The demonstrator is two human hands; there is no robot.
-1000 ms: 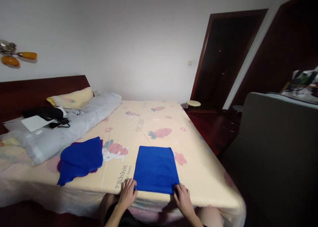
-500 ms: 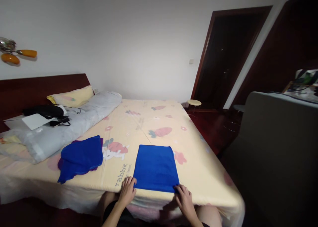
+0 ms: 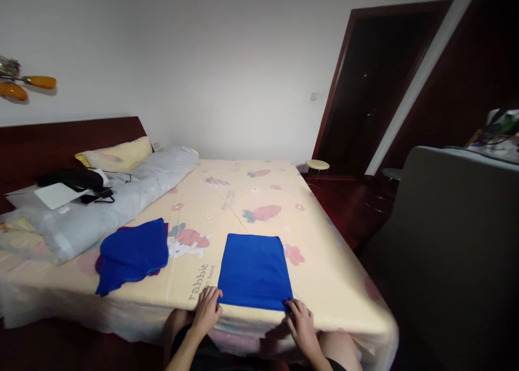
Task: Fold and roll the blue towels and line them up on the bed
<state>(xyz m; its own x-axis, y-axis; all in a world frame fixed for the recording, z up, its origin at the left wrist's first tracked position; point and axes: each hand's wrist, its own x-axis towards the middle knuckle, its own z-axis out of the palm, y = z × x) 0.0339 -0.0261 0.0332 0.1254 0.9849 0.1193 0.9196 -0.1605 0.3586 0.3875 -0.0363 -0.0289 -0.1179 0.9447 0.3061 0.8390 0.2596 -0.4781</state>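
Note:
A blue cloth lies flat in a near-square on the bed, close to its front edge. At its near left corner is my left hand, with curled fingers closed on the cloth's edge. My right hand pinches the near right corner, where the fabric bunches slightly under the fingertips. To the left, a loose pile of blue cloths rests on the sheet, with purple fabric peeking out from beneath.
The bed has a yellow carrot-print sheet. A rolled grey quilt, a pillow, a black bag and a white flat object lie left. A round stool and a grey panel are right.
The view has shifted slightly. Both hands stay at the near corners of the blue cloth, which still lies flat; the pile on the left is unchanged.

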